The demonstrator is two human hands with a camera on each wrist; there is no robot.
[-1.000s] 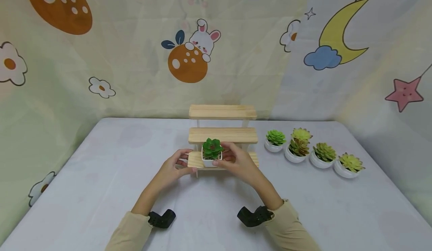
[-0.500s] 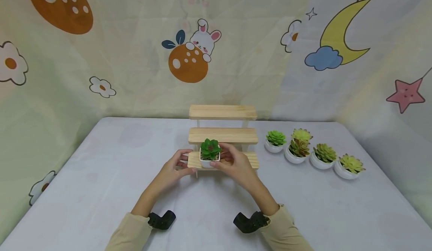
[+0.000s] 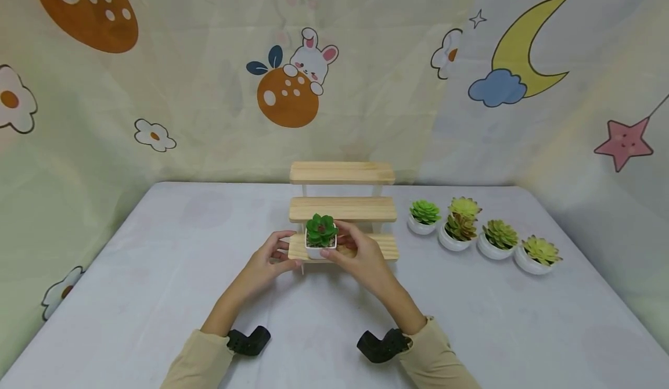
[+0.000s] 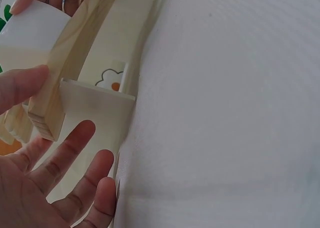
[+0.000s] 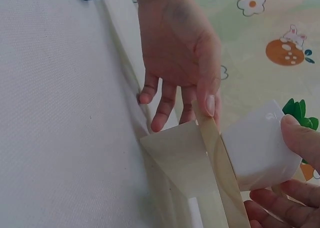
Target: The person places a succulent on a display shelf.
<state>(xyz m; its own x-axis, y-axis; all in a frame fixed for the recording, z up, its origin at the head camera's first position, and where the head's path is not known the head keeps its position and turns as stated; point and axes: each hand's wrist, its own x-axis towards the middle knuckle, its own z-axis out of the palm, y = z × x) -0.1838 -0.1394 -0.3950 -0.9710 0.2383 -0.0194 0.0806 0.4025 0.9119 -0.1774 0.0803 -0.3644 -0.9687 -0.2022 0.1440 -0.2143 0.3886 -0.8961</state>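
Observation:
My right hand (image 3: 368,261) pinches a small square white pot holding a dark green succulent (image 3: 320,230), thumb in front and fingers behind. The pot stands on the left part of the lowest step of a three-step wooden plant stand (image 3: 342,209). In the right wrist view the white pot (image 5: 257,148) sits upright against the board. My left hand (image 3: 268,258) holds the left end of that lowest step. Its thumb (image 4: 25,85) lies along the front edge, the index finger is behind the end, and the other fingers spread below, beside the stand's white leg (image 4: 95,100).
On the right of the white table (image 3: 172,273) stand several round white pots with succulents, among them a bright green one (image 3: 424,211) and a yellow-green one (image 3: 542,249). A printed cloth (image 3: 209,75) hangs behind the table. Black wrist cameras (image 3: 250,341) sit at both cuffs.
My right hand has slid the potted succulent a little to the left along the lowest step. My left hand stays at the step's end. The view has shifted slightly.

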